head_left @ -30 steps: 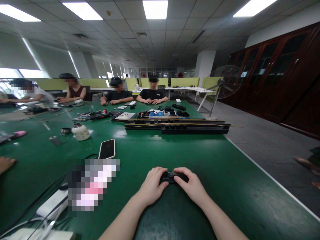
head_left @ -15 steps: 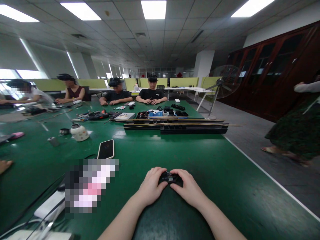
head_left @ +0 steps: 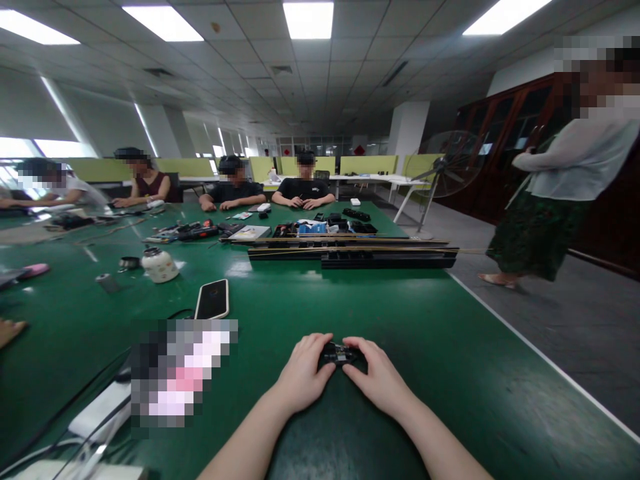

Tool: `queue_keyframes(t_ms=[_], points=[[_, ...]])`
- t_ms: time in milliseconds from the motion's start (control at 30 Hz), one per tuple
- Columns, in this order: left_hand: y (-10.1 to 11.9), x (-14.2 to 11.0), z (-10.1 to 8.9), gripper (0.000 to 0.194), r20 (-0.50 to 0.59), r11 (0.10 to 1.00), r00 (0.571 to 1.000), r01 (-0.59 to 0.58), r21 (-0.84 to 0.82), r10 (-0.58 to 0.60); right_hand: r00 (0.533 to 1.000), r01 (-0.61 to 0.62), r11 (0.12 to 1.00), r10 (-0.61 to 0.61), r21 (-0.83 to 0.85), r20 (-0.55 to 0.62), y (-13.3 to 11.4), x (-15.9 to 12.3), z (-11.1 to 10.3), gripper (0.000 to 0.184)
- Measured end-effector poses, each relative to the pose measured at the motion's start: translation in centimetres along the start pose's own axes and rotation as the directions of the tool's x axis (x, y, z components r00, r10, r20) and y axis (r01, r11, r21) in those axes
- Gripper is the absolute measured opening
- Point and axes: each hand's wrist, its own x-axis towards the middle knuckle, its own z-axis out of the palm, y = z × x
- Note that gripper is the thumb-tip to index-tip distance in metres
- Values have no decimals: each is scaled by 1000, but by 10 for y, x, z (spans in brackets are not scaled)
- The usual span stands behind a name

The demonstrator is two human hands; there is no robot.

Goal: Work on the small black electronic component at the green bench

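Small black device point(head_left: 331, 354) low over or on the green desk point(head_left: 280, 307), between the 2 hands; contact with the desk can't be told. Left hand point(head_left: 300, 375): fingers clamped round its left end, thumb on the near side. Right hand point(head_left: 384, 377): fingers closed round the right end, thumb likewise near.

Change: right fingers have drawn back from the middle over the last 1 s; a silvery patch point(head_left: 341, 357) now shows. Reads as a steady 2-handed hold with the middle open to sight and reach; fine detail too small to make out.

Phone point(head_left: 213, 300) lies farther off, to the left; black rails point(head_left: 390, 262) beyond. 1 person point(head_left: 575, 157) has come into view upright at right, apart from the work.
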Motion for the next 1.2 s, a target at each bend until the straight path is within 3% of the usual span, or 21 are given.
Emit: queue_keyframes(t_ms=[1200], points=[[-4,0,3,43,-9,1000,1000,-21,2,21,998,-7,999,10,-46,57,0,2,0,36]])
